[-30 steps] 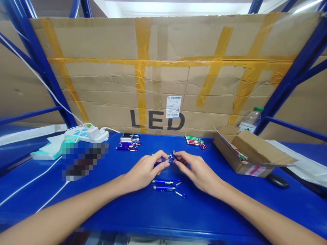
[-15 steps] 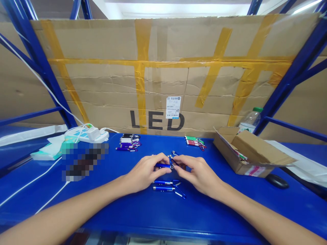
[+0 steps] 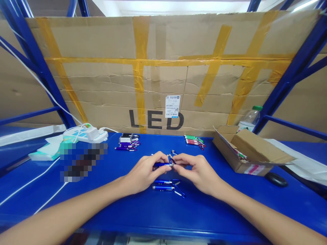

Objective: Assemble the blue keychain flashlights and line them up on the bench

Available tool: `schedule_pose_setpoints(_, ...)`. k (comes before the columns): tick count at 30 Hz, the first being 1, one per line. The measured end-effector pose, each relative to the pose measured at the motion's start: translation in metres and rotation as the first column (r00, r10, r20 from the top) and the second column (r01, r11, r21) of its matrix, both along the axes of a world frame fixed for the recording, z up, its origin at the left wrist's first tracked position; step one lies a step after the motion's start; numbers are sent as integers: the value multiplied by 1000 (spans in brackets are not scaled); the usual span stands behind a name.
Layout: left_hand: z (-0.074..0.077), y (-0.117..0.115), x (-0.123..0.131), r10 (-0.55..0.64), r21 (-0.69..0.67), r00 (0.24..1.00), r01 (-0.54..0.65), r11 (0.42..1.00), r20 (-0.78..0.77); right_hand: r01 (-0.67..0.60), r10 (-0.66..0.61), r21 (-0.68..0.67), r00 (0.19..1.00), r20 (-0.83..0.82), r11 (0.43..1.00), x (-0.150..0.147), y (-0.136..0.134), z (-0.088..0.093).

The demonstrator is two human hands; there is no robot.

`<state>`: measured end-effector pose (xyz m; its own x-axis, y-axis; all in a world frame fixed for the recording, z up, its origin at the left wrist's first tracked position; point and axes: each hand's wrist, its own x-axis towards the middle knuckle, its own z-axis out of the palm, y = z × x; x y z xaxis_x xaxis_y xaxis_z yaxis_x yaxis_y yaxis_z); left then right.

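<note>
My left hand (image 3: 145,172) pinches a blue keychain flashlight (image 3: 160,164), a slim metal tube lying level between thumb and fingers. At the tube's right end, the closed fingertips of my right hand (image 3: 199,170) grip its small clip, mostly hidden by the fingers. Just below the hands, two more blue flashlights (image 3: 163,188) with carabiner clips lie side by side on the blue table (image 3: 143,214). Beyond my fingertips sit small silver ends and a clip (image 3: 173,152), partly covered by the hands.
Black, silver and purple flashlights (image 3: 129,140) lie in a row at back left; green and red ones (image 3: 194,140) lie at back right. An open cardboard box (image 3: 237,163), a black mouse (image 3: 276,179) and a bottle (image 3: 250,119) stand right. A power strip (image 3: 89,134) with cables is left.
Both hands stay in nearly the same place, still on the blue flashlight. My right fingertips have shifted slightly at its clip end. The view has moved a little.
</note>
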<state>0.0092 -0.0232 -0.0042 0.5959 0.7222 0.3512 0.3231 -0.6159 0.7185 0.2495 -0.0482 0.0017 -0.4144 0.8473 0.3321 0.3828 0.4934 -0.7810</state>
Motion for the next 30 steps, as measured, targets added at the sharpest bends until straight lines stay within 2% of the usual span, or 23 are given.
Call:
schedule_pose_setpoints(4, 1, -2, 1, 3, -30, 1000, -3, 1000, 9, -27, 20, -82, 996, -84, 996, -1, 1, 1)
schedule_pose_setpoints(10, 3, -4, 2, 44, -11, 999, -45, 999, -27, -12, 8, -61, 998, -66, 998, -2, 1, 0)
schedule_pose_setpoints(14, 1, -2, 0, 125, 78, 990, -120, 990, -59, -65, 30, -213, 986, -162, 975, -3, 2, -2)
schedule_pose_setpoints(16, 0, 1, -1, 127, 110, 990, -120, 987, -57, -71, 32, -250, 987, -156, 966, -3, 3, -4)
schedule_pose_setpoints(19, -2, 8, -2, 135, 131, 987, -123, 984, -86, -17, 9, -177, 999, -50, 984, -3, 4, -7)
schedule_pose_setpoints(23, -6, 16, -4, 178, 183, 953, -135, 974, -244, 82, -78, -27, 990, 121, 996, 0, 9, -11)
schedule_pose_setpoints(26, -10, 17, -6, 130, 172, 933, -75, 982, -335, 134, -147, 73, 967, 209, 988, 2, 12, -11)
schedule_pose_setpoints(30, -10, 15, -5, 26, 154, 945, 25, 988, -325, 158, -215, 198, 927, 307, 967, 4, 14, -11)
